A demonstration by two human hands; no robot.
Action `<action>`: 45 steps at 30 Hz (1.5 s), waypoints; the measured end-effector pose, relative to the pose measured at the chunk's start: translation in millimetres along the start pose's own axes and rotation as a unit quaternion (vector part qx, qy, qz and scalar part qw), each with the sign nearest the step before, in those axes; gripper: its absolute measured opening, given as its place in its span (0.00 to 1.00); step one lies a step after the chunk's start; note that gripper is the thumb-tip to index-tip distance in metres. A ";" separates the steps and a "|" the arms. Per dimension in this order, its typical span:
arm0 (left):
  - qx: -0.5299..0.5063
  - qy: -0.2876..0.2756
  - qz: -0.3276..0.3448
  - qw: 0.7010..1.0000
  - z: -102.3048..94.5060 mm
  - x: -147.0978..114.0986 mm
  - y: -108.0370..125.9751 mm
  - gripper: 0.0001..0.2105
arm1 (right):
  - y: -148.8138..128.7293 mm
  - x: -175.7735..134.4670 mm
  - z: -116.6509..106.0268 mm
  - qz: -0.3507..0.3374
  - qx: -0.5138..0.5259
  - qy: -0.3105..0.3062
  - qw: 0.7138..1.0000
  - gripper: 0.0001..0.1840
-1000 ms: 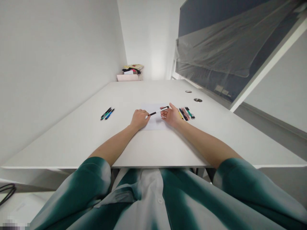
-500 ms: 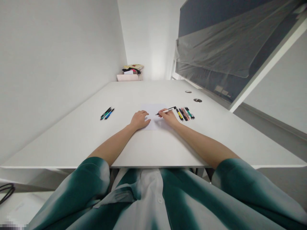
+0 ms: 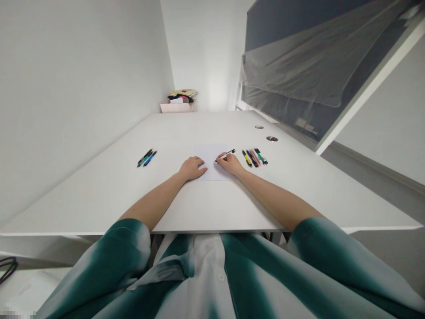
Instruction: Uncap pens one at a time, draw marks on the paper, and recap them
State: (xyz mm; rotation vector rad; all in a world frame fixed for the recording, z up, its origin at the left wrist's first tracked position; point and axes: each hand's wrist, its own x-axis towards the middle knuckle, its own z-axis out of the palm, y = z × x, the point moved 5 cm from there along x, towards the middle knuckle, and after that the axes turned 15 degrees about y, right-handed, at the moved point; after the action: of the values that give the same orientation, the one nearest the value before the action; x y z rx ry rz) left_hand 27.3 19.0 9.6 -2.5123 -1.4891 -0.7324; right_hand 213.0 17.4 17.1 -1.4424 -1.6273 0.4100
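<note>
A white sheet of paper lies on the table before me. My left hand rests over its left edge, fingers stretched out, holding nothing. In my right hand is a white pen with a black end, gripped in a writing hold. The pen slants up to the right, and its tip is at the paper; whether it touches is too small to tell. A row of several pens, with yellow, black, pink and green among them, lies right of my right hand.
On the left lies a small group of pens, black, green and blue. A pale pink box with items in it stands at the far end of the white table. Two round metal fittings are set at right, near a plastic-draped dark panel.
My right hand has moved slightly left with the pen, bringing the tip nearer my left hand and lower on the paper. My left hand stays in place on the sheet.
</note>
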 end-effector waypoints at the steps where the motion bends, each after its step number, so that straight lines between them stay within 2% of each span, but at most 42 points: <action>1: 0.001 0.000 0.000 1.000 0.7 0.1 -0.6 0.21 | -0.2 -0.2 0.4 -0.004 -0.007 -0.004 1.000 0.09; 6: -0.001 0.004 0.000 1.000 2.9 0.3 -2.8 0.21 | 3.7 1.9 1.8 -0.003 -0.018 -0.009 1.000 0.10; 12: -0.009 0.016 0.004 1.000 1.3 -0.1 -2.0 0.20 | 7.6 4.8 1.4 -0.001 0.013 0.019 1.000 0.07; 23: -0.014 0.012 -0.010 1.000 -1.6 0.5 -1.3 0.20 | 3.5 7.4 -6.7 0.013 0.130 0.057 0.990 0.09; 26: -0.033 0.052 -0.005 0.998 -8.0 1.3 2.5 0.20 | -2.3 3.7 -4.4 0.018 0.186 0.033 0.982 0.10; 30: -0.083 0.110 0.036 0.990 -17.0 3.4 14.1 0.18 | -10.2 -4.8 3.6 0.035 0.245 -0.025 0.969 0.12; 34: -0.105 0.099 0.081 0.986 -13.4 4.6 21.3 0.13 | -12.5 -9.0 10.4 0.043 0.279 -0.063 0.957 0.14; 37: -0.100 0.096 0.087 0.987 -11.2 4.8 19.0 0.13 | -7.6 -6.2 11.2 0.077 0.303 -0.059 0.948 0.16; 41: -0.068 0.089 0.055 0.992 -13.1 5.3 10.3 0.14 | 2.0 2.4 3.9 0.135 0.343 -0.028 0.929 0.18; 45: -0.045 0.090 0.027 0.995 -15.5 6.3 2.0 0.15 | 8.7 8.0 -4.2 0.188 0.377 -0.029 0.907 0.18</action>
State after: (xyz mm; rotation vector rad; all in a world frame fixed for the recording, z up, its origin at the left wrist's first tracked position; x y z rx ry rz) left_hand 26.2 17.6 26.3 -2.4641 -1.3511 -1.0080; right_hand 222.3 25.7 16.1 -1.1199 -1.0239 1.1673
